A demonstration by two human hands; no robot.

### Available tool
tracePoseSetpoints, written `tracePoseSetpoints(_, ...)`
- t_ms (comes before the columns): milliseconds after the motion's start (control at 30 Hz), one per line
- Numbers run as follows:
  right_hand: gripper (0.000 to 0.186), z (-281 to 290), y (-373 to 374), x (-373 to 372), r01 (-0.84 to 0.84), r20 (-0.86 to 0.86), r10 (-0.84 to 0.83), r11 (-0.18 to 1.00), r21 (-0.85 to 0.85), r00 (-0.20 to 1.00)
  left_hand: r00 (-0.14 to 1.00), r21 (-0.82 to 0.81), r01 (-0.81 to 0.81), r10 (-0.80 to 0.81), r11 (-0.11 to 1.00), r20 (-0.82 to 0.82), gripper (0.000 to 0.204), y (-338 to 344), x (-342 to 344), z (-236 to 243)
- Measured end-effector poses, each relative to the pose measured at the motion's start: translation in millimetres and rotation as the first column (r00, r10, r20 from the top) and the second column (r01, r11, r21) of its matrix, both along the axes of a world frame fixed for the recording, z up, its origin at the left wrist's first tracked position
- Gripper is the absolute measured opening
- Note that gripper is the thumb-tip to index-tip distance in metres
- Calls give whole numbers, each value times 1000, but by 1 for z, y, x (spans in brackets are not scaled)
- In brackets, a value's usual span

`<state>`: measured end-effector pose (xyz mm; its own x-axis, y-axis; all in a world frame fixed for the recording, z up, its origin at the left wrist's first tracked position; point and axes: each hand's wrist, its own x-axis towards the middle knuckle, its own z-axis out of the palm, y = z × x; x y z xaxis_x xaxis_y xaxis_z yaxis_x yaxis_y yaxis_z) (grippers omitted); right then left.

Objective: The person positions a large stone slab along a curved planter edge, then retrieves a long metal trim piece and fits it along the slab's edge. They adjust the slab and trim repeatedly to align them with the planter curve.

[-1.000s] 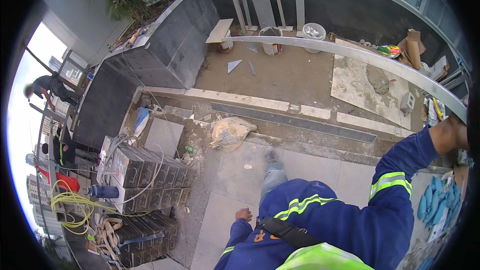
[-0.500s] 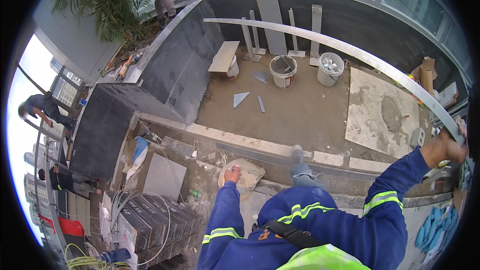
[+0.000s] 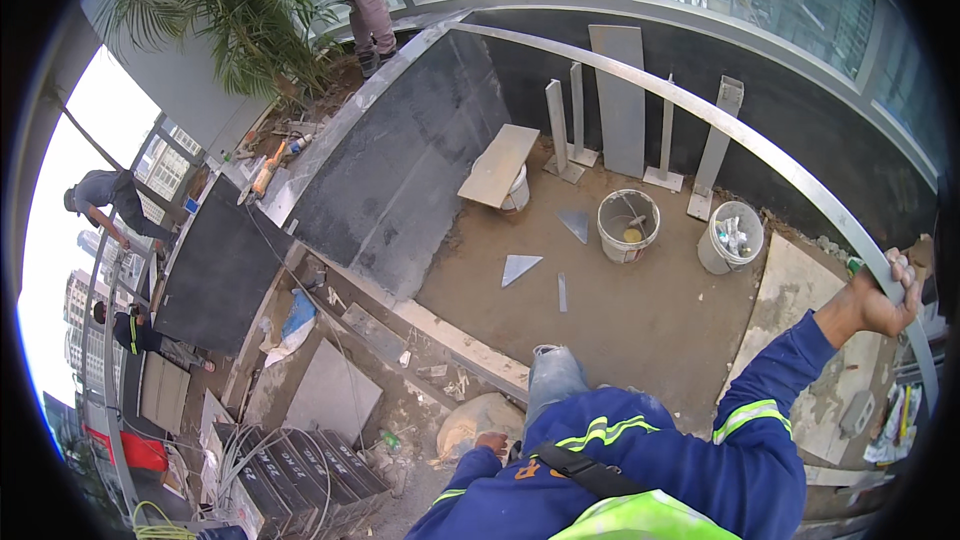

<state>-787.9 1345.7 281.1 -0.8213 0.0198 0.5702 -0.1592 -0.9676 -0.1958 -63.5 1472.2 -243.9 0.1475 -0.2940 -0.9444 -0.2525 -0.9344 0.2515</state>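
Note:
My right hand (image 3: 882, 296) is wrapped round one end of a long, flat metal straightedge (image 3: 665, 87). The bar runs up and away to the left; its far end is by the top corner of the dark partition wall (image 3: 410, 140). My left hand (image 3: 491, 443) hangs low by my body, in front of a rounded tan object (image 3: 470, 422) on the ground. That hand is small and partly hidden, so its finger position is unclear; no held thing shows. My leg (image 3: 555, 378) reaches forward over the low kerb onto the brown, sandy ground.
Ahead stand a bucket (image 3: 622, 248), another with scraps (image 3: 718, 258), and a board (image 3: 503, 162) on a third. Grey posts (image 3: 712, 155) lean at the back. A stained panel (image 3: 790, 305) lies right. Stacked dark boxes (image 3: 300, 475) stand left. Other people are behind the left wall.
My body and view have shifted forward and turned, with one leg now over the kerb. The straightedge stays in my right hand. My left hand has dropped closer to my body.

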Motion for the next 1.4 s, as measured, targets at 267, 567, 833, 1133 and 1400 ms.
tracePoseSetpoints(267,18,-31,-231,6,-92,-1,92,989,-114,996,977,-263,-186,206,947,52,33,-276,-33,-41)
tracePoseSetpoints(567,19,7,-444,34,-188,42,196,971,-145,980,991,-459,-132,115,879,-64,34,-567,-73,-25)
tracePoseSetpoints(833,3,-12,-635,81,-236,-107,218,950,-206,970,963,-500,-267,240,824,-119,34,-661,-63,-26)
tracePoseSetpoints(1133,26,-28,-816,113,-422,-94,412,875,-235,906,917,-387,-334,391,860,79,31,-659,-104,-41)
tracePoseSetpoints(1400,31,-41,-922,146,-481,-73,475,869,-119,877,915,-413,-386,399,825,-57,28,-740,-96,-32)
